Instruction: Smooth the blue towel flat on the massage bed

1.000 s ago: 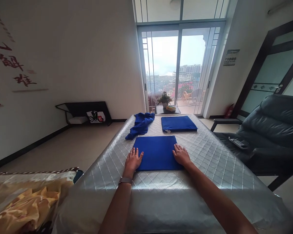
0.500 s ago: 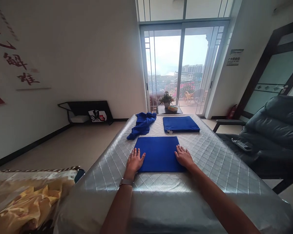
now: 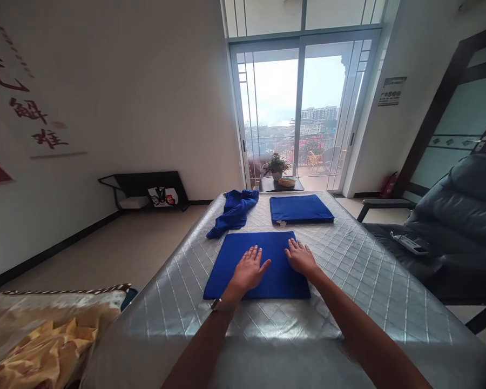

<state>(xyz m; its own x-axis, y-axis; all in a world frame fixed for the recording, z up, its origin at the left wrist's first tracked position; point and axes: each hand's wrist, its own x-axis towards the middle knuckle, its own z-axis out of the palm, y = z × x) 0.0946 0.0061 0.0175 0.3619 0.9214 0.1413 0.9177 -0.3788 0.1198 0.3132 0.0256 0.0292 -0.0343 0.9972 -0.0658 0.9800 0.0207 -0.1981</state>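
Observation:
A flat blue folded cloth (image 3: 222,270) lies in front of me on the silver quilted table cover (image 3: 348,275). My left hand (image 3: 249,267) rests flat near the middle of the cloth, thumb apart from the fingers. On its right edge lies my right hand (image 3: 302,256), palm down with fingers stretched out. Neither hand grips anything. Behind, to the right, sits a neat stack of folded blue cloth (image 3: 302,208) with a small white tag at its front. A crumpled blue cloth (image 3: 235,210) lies at the far left of the table.
A dark leather armchair (image 3: 457,216) with a light-coloured device on its seat stands to the right. At the lower left is yellow fabric (image 3: 44,351) on a covered surface. Past the table's far end, a potted plant (image 3: 276,166) stands before the sliding glass door (image 3: 271,108).
My left hand has slid right, from the cloth's left edge toward its middle. My right hand stays near the right edge. The view has shifted slightly.

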